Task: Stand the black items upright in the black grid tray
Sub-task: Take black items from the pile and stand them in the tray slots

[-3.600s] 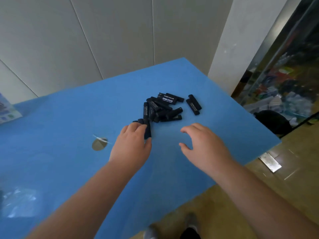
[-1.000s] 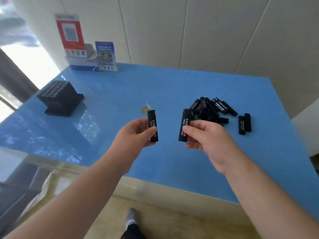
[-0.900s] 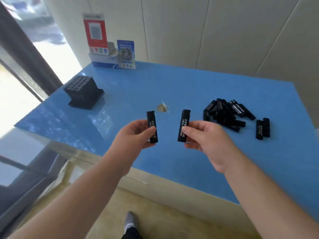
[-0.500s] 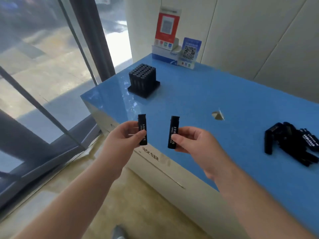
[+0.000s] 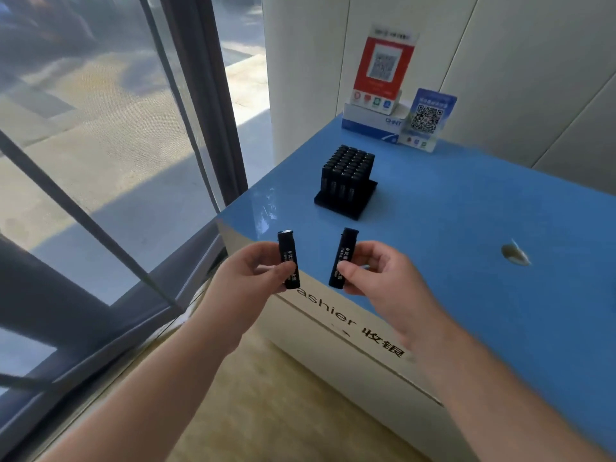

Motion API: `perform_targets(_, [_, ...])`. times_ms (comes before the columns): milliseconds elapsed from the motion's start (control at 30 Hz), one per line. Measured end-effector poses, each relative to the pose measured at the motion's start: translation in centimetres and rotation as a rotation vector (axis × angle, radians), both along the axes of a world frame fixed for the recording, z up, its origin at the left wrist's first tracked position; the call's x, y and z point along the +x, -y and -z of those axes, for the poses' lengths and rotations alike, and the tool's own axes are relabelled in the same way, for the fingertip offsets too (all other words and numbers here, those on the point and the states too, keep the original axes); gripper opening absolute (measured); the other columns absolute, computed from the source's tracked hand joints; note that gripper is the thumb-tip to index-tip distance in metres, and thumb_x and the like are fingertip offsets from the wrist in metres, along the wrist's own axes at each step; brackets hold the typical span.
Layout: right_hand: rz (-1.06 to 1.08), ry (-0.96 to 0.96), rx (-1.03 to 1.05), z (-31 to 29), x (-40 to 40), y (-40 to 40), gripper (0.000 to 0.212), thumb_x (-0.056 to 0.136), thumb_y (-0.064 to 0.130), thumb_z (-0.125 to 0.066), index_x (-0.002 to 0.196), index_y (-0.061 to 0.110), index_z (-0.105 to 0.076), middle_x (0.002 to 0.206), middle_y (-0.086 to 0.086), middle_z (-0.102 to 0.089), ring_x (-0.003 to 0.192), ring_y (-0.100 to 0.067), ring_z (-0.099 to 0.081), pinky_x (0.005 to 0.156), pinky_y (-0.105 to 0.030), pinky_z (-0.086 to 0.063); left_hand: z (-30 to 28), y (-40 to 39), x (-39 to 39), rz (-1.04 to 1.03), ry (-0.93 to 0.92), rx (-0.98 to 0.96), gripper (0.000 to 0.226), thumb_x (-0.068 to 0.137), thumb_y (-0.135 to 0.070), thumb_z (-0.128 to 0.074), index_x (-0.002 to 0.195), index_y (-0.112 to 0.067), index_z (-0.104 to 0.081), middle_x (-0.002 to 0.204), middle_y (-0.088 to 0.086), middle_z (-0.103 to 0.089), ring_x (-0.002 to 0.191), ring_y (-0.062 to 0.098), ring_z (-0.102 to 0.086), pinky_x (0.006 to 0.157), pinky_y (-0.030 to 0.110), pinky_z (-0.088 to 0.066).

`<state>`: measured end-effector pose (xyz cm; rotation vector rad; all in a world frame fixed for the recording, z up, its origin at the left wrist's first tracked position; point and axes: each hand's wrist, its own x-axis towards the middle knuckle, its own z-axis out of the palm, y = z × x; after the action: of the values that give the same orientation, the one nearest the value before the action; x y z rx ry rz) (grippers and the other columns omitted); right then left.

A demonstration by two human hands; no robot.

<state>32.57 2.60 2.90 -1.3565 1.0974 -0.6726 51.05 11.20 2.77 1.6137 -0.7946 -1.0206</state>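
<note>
I hold one black item in each hand, both raised in front of me over the near corner of the blue counter [image 5: 466,228]. My left hand [image 5: 248,285] pinches a black item [image 5: 288,258] between thumb and curled fingers, gripping it at its lower half so that the top end sticks up free; it stands nearly upright, with white print running along its side. My right hand [image 5: 376,281] grips the second black item [image 5: 343,258] the same way, thumb on its lower front and fingers curled behind it; this one leans slightly, its top tipped to the right. The two items are near each other but apart, with a gap of counter edge showing between them.

Beyond them, farther back on the counter, sits the black grid tray [image 5: 346,203]. Rows of black items [image 5: 350,165] already stand upright in it, packed side by side, and a strip of the tray's base shows bare along its right side. The tray is well apart from both my hands.

At the back corner against the wall stand a red QR sign [image 5: 383,68] on a white and blue box [image 5: 370,123], and a blue QR sign [image 5: 426,118] just beside it. A small round fitting [image 5: 513,255] is set into the counter to the right. The counter's white front [image 5: 333,348] carries lettering, and a glass window [image 5: 100,128] fills the left.
</note>
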Motion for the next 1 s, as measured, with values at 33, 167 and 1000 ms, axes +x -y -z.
perform_targets(33, [0.009,-0.010,-0.003,0.1,0.5,0.3,0.012,0.092,0.014,-0.070,0.102,0.021,-0.070,0.097,-0.001,-0.076,0.091,-0.028,-0.072,0.087,-0.039,-0.060,0.1,0.6,0.6,0.010,-0.008,-0.004,0.015,0.089,-0.016,-0.071,0.101,-0.024,-0.073,0.092,0.000,-0.076,0.090,0.021,-0.073,0.094,0.044,-0.053])
perform_targets(167, [0.071,-0.017,-0.033,0.9,1.8,2.6,0.009,0.092,0.019,-0.070,0.099,0.024,-0.072,0.095,-0.001,-0.077,0.089,-0.024,-0.074,0.092,-0.045,-0.058,0.9,3.9,2.4,0.064,-0.004,-0.002,0.014,0.088,-0.016,-0.072,0.099,-0.023,-0.073,0.094,-0.001,-0.076,0.091,0.021,-0.073,0.094,0.045,-0.054])
perform_targets(1000, [0.544,-0.008,-0.133,5.2,11.0,15.7,0.015,0.088,0.010,-0.075,0.099,0.020,-0.074,0.089,0.006,-0.077,0.083,-0.012,-0.072,0.084,-0.026,-0.057,3.6,25.4,10.3,0.429,0.377,-0.074,0.021,0.083,-0.013,-0.076,0.083,-0.034,-0.072,0.076,-0.020,-0.072,0.070,-0.011,-0.063,0.064,0.002,-0.041])
